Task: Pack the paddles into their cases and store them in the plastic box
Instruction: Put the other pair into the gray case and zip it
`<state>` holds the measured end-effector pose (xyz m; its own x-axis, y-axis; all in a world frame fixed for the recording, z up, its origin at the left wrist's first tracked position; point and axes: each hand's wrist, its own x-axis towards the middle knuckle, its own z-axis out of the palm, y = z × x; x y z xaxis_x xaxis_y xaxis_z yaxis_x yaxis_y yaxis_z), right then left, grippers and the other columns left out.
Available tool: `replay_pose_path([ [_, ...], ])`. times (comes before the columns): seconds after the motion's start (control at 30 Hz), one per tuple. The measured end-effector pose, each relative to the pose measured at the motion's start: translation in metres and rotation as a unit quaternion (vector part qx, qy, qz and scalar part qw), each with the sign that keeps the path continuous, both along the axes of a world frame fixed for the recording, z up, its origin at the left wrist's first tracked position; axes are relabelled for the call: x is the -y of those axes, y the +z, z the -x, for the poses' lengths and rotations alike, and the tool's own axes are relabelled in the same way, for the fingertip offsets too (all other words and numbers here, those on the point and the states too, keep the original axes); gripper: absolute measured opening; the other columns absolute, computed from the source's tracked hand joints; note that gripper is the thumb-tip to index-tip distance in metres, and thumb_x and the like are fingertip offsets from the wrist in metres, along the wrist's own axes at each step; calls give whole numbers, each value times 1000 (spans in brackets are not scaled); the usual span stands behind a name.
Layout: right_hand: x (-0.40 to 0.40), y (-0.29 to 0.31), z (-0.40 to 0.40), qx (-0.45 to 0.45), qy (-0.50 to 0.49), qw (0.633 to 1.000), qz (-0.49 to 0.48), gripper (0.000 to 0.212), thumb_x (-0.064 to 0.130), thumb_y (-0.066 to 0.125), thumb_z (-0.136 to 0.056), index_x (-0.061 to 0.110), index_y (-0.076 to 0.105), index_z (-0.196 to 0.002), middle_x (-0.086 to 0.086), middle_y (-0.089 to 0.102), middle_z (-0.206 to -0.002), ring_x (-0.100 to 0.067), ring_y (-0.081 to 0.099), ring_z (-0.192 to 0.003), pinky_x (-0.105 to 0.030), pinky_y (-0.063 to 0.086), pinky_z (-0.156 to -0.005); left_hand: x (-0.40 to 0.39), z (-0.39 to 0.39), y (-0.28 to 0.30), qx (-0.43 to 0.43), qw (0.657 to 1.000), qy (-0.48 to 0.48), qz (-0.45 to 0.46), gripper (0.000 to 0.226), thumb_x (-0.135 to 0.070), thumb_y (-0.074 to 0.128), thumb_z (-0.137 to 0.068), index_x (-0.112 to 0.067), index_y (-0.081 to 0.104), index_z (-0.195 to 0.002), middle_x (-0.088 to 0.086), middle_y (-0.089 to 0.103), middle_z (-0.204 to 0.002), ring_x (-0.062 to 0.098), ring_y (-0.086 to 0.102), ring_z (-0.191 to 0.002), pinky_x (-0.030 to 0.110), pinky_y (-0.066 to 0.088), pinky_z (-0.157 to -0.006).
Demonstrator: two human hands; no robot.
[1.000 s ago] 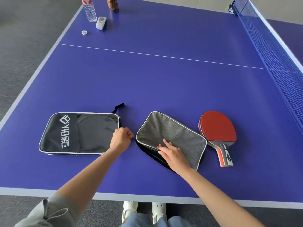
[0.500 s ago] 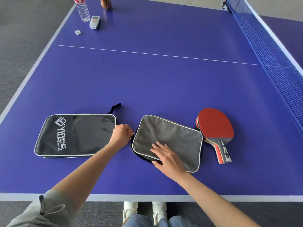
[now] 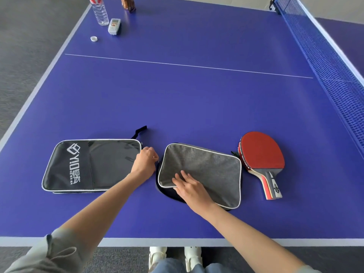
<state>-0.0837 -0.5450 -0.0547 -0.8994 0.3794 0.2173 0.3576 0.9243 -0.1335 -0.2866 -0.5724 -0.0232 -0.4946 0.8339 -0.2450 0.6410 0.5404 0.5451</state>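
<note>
Left hand (image 3: 145, 161), fingers curled, pinches something small at the left edge of the grey case (image 3: 202, 172), likely its zipper pull. Right hand (image 3: 190, 187) rests flat with straight fingers on that case's near left corner. Just right of the case lies a red paddle (image 3: 261, 154), stacked on another, handles toward the person. A black case (image 3: 90, 165) lies closed to the left on the blue surface (image 3: 177, 99).
</note>
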Motion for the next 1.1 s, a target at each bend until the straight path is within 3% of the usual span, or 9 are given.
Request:
replay_pose_path([
  [0.27,-6,2,2,8,-8,998,56,26,13,68,-84,2,64,-107,-12,71,-108,-33,65,-105,-39,60,-57,-47,9,-18,7,999,21,-37,5,-5,55,-86,-1,58,-88,18,59,-100,39,59,-87,41,43,-72],
  [0.37,-9,6,2,6,6,999,52,25,18,55,-90,3,66,-107,-11,71,-108,-31,66,-104,-36,60,-56,-45,9,-23,133,985,99,-43,11,-9,57,-87,-4,58,-97,16,65,-99,34,63,-84,42,51,-81],
  [0.43,-10,11,0,-5,2,997,73,25,17,62,-88,3,66,-108,-11,71,-109,-29,66,-106,-36,60,-60,-29,3,-17,239,955,160,-70,22,-6,51,-91,-5,52,-113,14,65,-102,28,64,-82,42,53,-85],
  [0.53,-14,24,5,-44,-20,994,101,27,21,53,-91,4,65,-108,-10,72,-107,-26,68,-101,-35,60,-60,9,-10,-9,337,915,210,-79,32,-7,44,-96,-4,42,-127,11,59,-110,24,61,-90,38,51,-86],
  [0.67,-29,51,21,-76,-30,992,100,34,28,44,-92,6,69,-97,-7,75,-82,-23,72,-71,-29,54,-46,34,-26,-15,230,967,107,1,43,-9,62,-86,-7,47,-126,7,63,-111,26,62,-99,39,49,-90],
  [0.73,-38,69,27,-66,-44,991,110,28,27,47,-93,6,65,-86,-9,68,-60,-32,65,-53,-29,44,-42,34,-35,-17,180,979,92,10,48,-1,58,-83,-9,47,-129,9,62,-114,31,61,-98,39,49,-89],
  [0.87,-70,109,37,-10,-83,984,156,30,27,43,-99,4,54,-84,-21,55,-64,-40,48,-62,-36,35,-55,28,-41,-8,126,984,129,-15,58,9,42,-81,-17,46,-134,12,55,-117,27,54,-106,28,42,-86],
  [1.0,-124,148,41,4,-114,962,246,44,21,46,-98,18,28,-57,-1,32,-54,-25,31,-65,-32,19,-59,24,-38,7,26,995,95,8,68,9,36,-81,-25,39,-140,9,45,-117,32,53,-100,39,45,-86],
  [1.1,-169,145,27,-9,-170,940,296,43,22,50,-96,12,32,-58,2,28,-52,-20,29,-60,-33,17,-57,17,-24,19,-33,998,62,-5,66,8,39,-82,-27,42,-138,8,46,-116,33,53,-101,41,45,-80],
])
